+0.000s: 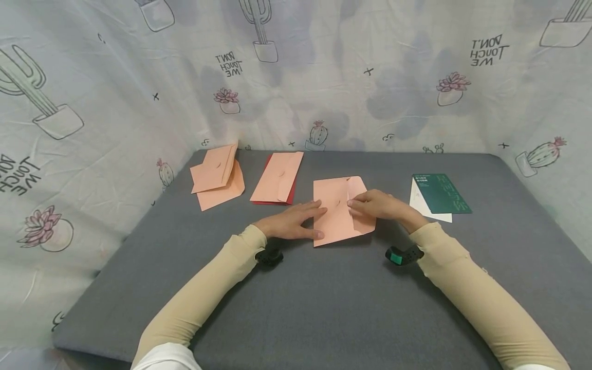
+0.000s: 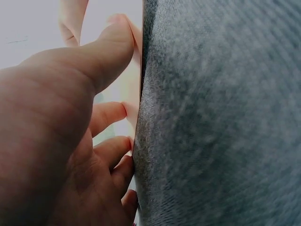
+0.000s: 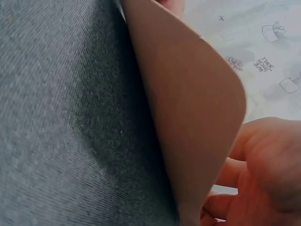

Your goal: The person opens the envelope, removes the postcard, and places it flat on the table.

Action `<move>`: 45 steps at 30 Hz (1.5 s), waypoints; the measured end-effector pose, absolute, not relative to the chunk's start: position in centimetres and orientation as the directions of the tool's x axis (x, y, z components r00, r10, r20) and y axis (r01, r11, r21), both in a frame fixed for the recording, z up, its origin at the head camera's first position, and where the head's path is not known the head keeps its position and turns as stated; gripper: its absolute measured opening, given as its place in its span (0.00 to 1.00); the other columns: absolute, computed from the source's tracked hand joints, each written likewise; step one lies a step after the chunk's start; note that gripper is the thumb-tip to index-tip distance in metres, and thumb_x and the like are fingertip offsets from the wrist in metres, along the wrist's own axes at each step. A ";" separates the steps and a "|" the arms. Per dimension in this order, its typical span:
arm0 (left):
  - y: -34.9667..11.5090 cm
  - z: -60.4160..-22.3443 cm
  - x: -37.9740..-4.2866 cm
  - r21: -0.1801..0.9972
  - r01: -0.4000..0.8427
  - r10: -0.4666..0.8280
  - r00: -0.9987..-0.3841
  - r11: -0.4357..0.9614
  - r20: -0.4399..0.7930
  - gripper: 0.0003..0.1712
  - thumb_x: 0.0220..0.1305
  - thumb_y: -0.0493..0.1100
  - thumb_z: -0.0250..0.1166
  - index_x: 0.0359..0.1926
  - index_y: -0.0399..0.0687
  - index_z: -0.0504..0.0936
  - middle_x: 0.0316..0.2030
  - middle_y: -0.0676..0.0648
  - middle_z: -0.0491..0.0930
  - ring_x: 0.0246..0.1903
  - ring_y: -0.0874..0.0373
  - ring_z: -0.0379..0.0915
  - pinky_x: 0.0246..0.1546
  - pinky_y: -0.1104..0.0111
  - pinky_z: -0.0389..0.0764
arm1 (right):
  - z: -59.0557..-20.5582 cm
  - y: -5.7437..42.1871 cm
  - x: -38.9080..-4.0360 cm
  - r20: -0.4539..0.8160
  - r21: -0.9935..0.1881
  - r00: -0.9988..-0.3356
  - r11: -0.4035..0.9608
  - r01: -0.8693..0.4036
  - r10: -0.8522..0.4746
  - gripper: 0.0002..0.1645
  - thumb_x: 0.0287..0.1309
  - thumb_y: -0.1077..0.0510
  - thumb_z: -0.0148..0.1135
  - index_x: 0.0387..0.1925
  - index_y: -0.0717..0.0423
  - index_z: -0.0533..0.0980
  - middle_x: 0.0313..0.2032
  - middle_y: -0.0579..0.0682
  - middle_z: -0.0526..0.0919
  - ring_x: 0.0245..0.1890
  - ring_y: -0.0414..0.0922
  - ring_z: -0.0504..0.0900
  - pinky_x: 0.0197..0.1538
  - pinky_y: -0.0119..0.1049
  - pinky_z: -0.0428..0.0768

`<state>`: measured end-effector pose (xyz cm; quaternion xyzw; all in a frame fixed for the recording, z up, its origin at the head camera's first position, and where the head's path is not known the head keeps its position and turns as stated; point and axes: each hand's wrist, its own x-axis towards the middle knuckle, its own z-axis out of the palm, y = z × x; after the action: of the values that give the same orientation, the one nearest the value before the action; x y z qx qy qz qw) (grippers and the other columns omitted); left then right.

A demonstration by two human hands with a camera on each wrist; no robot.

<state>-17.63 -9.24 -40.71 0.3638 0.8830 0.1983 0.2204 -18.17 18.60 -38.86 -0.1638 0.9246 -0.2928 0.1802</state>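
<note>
A pink envelope (image 1: pixel 330 223) lies in front of me on the grey table, with its side flap (image 3: pixel 197 94) bent up off the tabletop on the right. My left hand (image 1: pixel 292 221) rests on the envelope's left edge, thumb and fingers spread; in the left wrist view these fingertips (image 2: pixel 123 109) press on the paper. With my right hand (image 1: pixel 376 204) I pinch the flap's edge near a small slit in the envelope's middle. The right wrist view shows fingers behind the raised flap, their tips partly hidden by it.
Two pink envelopes (image 1: pixel 215 172) overlap at the back left. Beside them another pink envelope (image 1: pixel 277 177) lies over a red one (image 1: pixel 291 195). On the right, a green card (image 1: pixel 441 192) partly covers a white card (image 1: pixel 418 202). A patterned curtain (image 1: pixel 296 87) borders the table's far edge.
</note>
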 end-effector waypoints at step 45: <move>-8.9 -40.8 -17.1 0.530 0.539 0.731 -0.628 0.655 -0.266 0.49 0.67 0.60 0.65 0.81 0.58 0.51 0.82 0.49 0.39 0.82 0.51 0.28 0.80 0.49 0.32 | -39.5 18.7 -18.0 -0.318 -0.790 -0.911 0.604 0.101 -0.264 0.18 0.70 0.48 0.58 0.25 0.52 0.76 0.20 0.43 0.72 0.31 0.45 0.72 0.46 0.42 0.68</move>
<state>-17.09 -8.86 -40.78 0.3612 0.8788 0.2046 0.2352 -18.01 18.72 -39.53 -0.0466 0.8715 -0.4425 0.2063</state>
